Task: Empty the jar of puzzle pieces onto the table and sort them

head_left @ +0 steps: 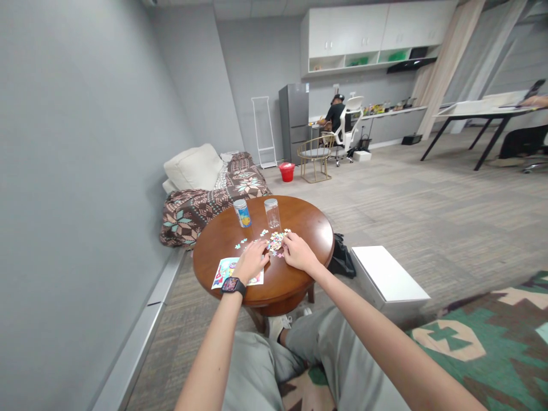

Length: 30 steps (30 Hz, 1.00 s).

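Observation:
A loose pile of small colourful jigsaw pieces [276,242] lies on the round brown wooden table [303,220]. My left hand [253,260], with a black watch at the wrist, rests at the pile's left side, fingers stretched out. From the right, my right hand [298,251] touches the pile's edge with its fingers bent and apart. Nothing held shows in either hand, though the fingertips are small in view. Partly under my left hand and wrist lies a colourful picture sheet [223,270]. A few pieces [240,244] lie apart to the left.
Behind the pile stand a clear jar [273,213] and a silver-lidded jar with a blue and yellow label [242,214]. A white box [389,273] is on the floor at right. Beyond are a patterned sofa [231,182], a red bucket [286,172] and a seated person [335,114].

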Available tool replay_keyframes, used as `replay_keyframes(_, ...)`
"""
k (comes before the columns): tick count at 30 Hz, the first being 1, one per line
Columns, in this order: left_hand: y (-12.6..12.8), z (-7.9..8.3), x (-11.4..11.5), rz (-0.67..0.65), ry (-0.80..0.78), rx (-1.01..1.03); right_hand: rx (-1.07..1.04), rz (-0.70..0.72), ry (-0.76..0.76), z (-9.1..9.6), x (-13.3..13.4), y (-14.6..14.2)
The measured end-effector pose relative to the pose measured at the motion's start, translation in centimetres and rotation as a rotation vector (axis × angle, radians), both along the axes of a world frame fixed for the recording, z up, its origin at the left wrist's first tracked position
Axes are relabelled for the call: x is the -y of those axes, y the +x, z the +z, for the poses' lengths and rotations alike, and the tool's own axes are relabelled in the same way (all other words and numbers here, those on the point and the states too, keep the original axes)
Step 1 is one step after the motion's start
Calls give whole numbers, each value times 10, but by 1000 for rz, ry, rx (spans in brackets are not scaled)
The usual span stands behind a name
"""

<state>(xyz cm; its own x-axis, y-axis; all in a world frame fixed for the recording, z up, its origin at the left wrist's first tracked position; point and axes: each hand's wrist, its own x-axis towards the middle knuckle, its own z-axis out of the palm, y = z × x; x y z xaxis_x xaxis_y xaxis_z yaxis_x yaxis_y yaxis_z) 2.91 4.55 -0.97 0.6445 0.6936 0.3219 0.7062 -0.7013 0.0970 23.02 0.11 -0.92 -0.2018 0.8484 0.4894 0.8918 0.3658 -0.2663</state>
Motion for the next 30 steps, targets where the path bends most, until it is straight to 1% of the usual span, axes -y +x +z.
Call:
replay_keyframes(5, 0, -2, -1, 60, 31, 8, 20, 158, -13, -3, -4, 1)
replay_keyframes(7, 0, -2, 0, 62, 34, 10, 3, 150, -20, -7, -8, 1)
replay_keyframes(8, 0, -1, 0, 42, 32, 9, -7, 133, -21, -8, -9, 1)
replay_keyframes(11, 1, 1, 1, -75, 8, -1, -28, 87, -15, -11, -12, 1)
replay_keyframes(13, 1, 1, 1, -114, -13, -1, -37, 61, -26, -10, -11, 1)
replay_keyframes(16, 2, 1, 0, -73, -30, 3, -44, 23, -47, -6, -8, 1)
replay_keyframes(19, 2, 4, 2, -26, -24, 8, -30, 63, -16, -1, -6, 2)
replay_keyframes(22, 3, 8, 5, -68, -12, 8, -3, 165, 29, 1, -5, 3)
replay_keyframes(24, 3, 10, 6, -108, -13, 0, 15, 203, 32, 1, -6, 3)
replay_keyframes(27, 3, 9, 6, -104, -10, 16, 22, 184, 23, -1, -7, 3)
replay_keyframes(30, 2, 3, 3, -80, 7, 37, 8, 147, 37, -4, -8, 3)
